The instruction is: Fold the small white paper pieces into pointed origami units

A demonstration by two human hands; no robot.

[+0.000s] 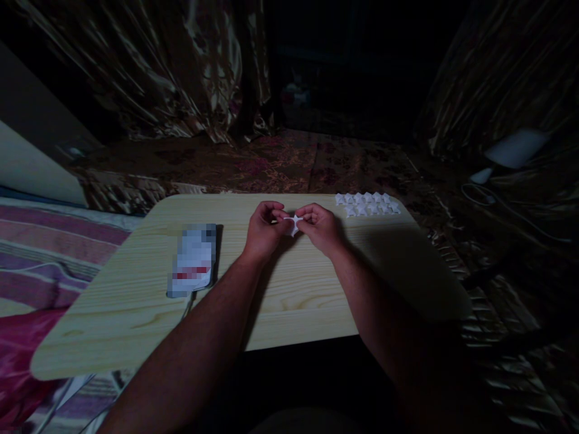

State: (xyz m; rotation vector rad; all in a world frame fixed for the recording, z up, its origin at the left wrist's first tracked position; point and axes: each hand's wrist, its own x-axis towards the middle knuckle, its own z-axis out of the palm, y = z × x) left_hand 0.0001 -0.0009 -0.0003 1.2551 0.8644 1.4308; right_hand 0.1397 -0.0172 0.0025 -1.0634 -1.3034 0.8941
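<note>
The left hand (265, 232) and the right hand (323, 229) are close together, and the thumbs and fingers of both are pinching one small white star (294, 225), which looks like folded paper. The star is in the middle, right between the fingertips, with some of its points poking out. The other fingers are curled in, and I cannot tell if the star touches the table below. Under the fingers is a pale wooden table (298, 301) with wavy lines and round corners. To the right of the fingers and a bit farther away, two rows of white stars (368, 204) sit near the table's back edge. To the left of the fingers and a bit closer to the person lies a phone (192, 262), its screen all blurry squares, with a white cable (187, 304) at its near end. Far left of the fingers, past the table, is a striped blanket (58, 235) with a bright pink cloth (27, 355) nearer. Past the fingers is a dark flowery cover (271, 160), and behind it hangs a shiny brown curtain (217, 72)
</note>
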